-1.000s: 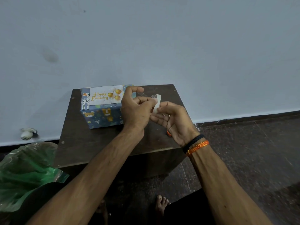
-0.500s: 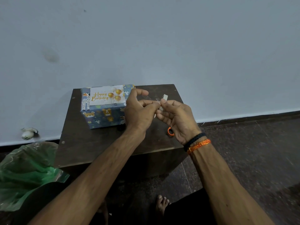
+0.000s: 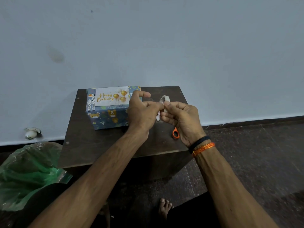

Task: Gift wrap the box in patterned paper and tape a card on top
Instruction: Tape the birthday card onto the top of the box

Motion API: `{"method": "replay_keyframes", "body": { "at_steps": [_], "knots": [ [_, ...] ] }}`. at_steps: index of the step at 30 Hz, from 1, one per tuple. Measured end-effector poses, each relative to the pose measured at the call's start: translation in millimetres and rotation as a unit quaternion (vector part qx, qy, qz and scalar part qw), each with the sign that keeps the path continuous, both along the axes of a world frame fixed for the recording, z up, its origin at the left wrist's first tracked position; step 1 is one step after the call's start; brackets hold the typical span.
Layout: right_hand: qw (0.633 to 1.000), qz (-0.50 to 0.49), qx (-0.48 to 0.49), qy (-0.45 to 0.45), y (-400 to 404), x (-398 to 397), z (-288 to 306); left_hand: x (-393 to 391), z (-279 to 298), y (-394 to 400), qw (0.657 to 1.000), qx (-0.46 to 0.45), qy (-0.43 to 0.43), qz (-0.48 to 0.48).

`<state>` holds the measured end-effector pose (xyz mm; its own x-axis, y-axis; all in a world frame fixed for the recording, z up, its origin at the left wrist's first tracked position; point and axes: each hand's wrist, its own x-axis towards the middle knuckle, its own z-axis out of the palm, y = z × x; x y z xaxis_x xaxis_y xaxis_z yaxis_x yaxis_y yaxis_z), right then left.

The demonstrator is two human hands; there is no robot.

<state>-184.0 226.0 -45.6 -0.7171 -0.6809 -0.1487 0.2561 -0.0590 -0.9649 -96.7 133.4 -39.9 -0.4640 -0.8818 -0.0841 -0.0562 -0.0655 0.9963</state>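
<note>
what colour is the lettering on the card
Gold script on the white card, clearest in the head view.

A single head-worn wide-angle camera looks forward and down from above the person's forearms, close enough that both arms run from the bottom edge up to mid-frame. It faces the pale wall (image 3: 164, 38), which fills the upper half. The small dark table (image 3: 102, 145) sits centred below it, its far edge against the wall, with floor (image 3: 255, 153) to the right.

blue animal-print box (image 3: 107, 118) (orange scissors (image 3: 175, 133))
</note>
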Motion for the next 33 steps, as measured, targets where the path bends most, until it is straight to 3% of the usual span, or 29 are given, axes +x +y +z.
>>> {"method": "replay_keyframes", "body": {
  "at_steps": [13,17,25,28,33],
  "knots": [
    [0.996,-0.022,0.081,-0.028,-3.3,-4.6,-2.1,5.8,5.5,-5.3,0.986,-0.142,-0.081,-0.018],
    [0.987,-0.044,0.137,-0.066,-1.7,-11.9,-6.9,7.1,9.8,-12.7,0.997,-0.057,-0.038,-0.042],
    [0.967,-0.071,0.243,-0.04,-2.7,-22.0,-17.3,8.2,12.2,-18.3,0.993,0.066,0.024,-0.096],
    [0.951,-0.084,0.294,0.044,-0.6,-29.6,-26.8,8.8,12.1,-18.4,0.991,0.082,0.027,-0.105],
    [0.894,-0.076,0.371,0.239,0.4,-32.1,-35.0,8.6,13.2,-18.0,0.99,0.089,0.029,-0.106]
  ]
}}
